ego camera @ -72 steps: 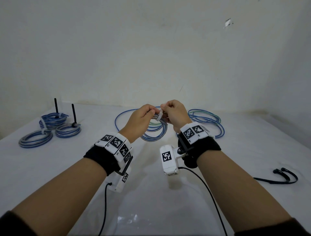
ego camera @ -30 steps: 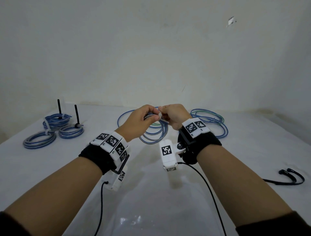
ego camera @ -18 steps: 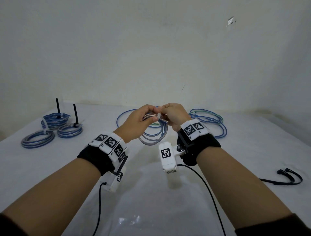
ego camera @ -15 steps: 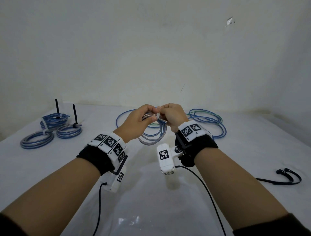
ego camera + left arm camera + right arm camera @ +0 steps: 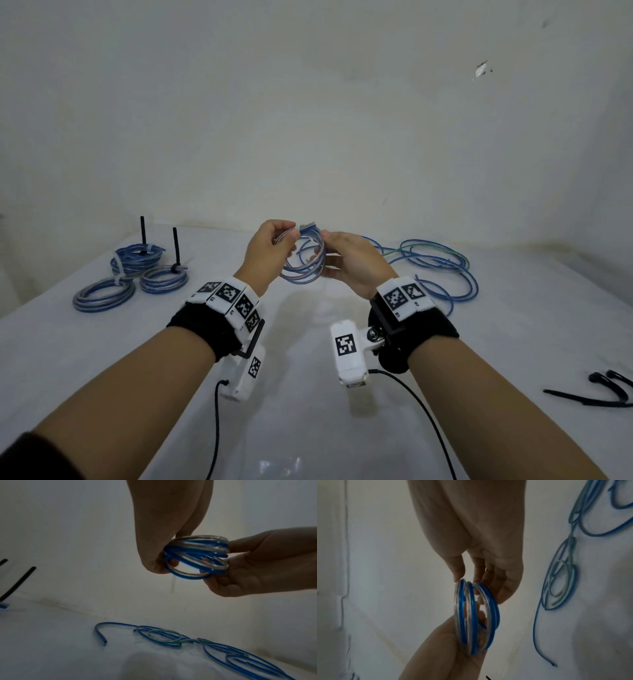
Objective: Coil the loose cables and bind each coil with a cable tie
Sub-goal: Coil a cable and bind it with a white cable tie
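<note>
I hold a small coil of blue and clear cable (image 5: 305,265) in the air over the white table (image 5: 308,428), between both hands. My left hand (image 5: 274,243) pinches the coil's top left, where a white cable tie (image 5: 308,227) wraps it. In the left wrist view the tie's tail (image 5: 173,584) hangs below my left hand (image 5: 164,555). My right hand (image 5: 342,260) grips the coil's right side, thumb on top and fingers behind. In the right wrist view my right hand (image 5: 488,582) holds the coil (image 5: 476,616) from above, with the left hand (image 5: 450,649) below.
Three bound coils (image 5: 137,260) lie at the table's far left, two with black tie tails standing up. Loose blue and green cable (image 5: 435,270) sprawls at the back right. Black cable ties (image 5: 603,394) lie near the right edge. A wall stands close behind the table.
Both hands pinched together at the tie on the coil's top. Now the right hand has shifted to the coil's right side, and the coil has risen slightly.
</note>
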{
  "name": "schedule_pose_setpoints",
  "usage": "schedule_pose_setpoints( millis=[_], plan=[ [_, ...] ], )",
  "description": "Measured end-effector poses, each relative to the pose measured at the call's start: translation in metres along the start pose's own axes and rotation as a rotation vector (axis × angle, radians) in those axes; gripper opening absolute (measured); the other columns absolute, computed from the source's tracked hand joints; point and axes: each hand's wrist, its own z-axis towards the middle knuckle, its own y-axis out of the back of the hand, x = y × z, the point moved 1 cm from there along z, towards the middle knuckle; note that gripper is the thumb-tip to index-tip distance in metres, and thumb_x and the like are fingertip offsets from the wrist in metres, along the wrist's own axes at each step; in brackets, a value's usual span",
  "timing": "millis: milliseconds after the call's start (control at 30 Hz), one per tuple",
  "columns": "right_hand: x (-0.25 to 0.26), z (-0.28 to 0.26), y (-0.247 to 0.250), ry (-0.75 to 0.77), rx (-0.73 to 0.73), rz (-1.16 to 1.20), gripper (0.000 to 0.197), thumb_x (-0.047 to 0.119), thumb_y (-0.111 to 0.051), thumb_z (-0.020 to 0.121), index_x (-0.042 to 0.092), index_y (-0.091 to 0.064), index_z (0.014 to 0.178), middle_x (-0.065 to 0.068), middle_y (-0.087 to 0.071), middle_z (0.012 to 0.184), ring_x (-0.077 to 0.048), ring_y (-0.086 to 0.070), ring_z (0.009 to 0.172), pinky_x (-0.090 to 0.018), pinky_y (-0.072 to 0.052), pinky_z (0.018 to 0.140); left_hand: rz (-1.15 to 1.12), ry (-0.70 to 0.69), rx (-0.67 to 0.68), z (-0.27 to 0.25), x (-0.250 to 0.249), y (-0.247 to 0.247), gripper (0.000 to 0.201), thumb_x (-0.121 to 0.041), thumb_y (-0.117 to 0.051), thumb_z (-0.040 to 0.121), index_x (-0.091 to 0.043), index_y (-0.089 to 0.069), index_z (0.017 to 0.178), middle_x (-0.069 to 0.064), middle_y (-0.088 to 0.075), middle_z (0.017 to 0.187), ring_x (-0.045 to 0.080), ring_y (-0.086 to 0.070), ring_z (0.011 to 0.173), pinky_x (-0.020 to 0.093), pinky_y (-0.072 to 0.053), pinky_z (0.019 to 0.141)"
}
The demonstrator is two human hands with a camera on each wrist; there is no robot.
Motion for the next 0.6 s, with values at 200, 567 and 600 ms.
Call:
schedule_pose_setpoints(
  millis=[200,567,600],
  plan=[
    [0.003,0.009,-0.035,0.354,-0.215,-0.515,0.016,0.025,-0.064,0.087,0.010,-0.065,0.093,-0.002,-0.065,0.085,-0.015,-0.060,0.079,-0.029,-0.049,0.077,0.146,0.076,-0.144,0.003,-0.006,0.023,0.025,-0.029,-0.048,0.096,-0.008,-0.053,0.108,0.007,-0.060,0.107,0.021,-0.059,0.096,0.033,-0.049,0.084],
    [-0.010,0.020,-0.115,0.462,-0.051,-0.600,0.029,-0.001,-0.046,0.088,0.006,-0.069,0.104,0.001,-0.064,0.090,-0.008,-0.055,0.083,-0.006,-0.040,0.069,-0.060,0.220,-0.079,0.002,-0.010,0.098,0.025,-0.007,-0.038,0.098,-0.008,-0.060,0.084,0.006,-0.049,0.074,0.016,-0.045,0.064,0.028,-0.038,0.062],
    [-0.015,0.024,-0.121,0.430,-0.093,-0.556,0.024,0.002,-0.050,0.089,0.005,-0.068,0.104,0.000,-0.065,0.092,-0.008,-0.054,0.083,-0.006,-0.040,0.067,-0.084,0.243,-0.111,0.003,-0.008,0.110,0.028,-0.005,-0.037,0.097,-0.011,-0.058,0.080,0.005,-0.048,0.073,0.014,-0.042,0.062,0.026,-0.035,0.060]
  ],
)
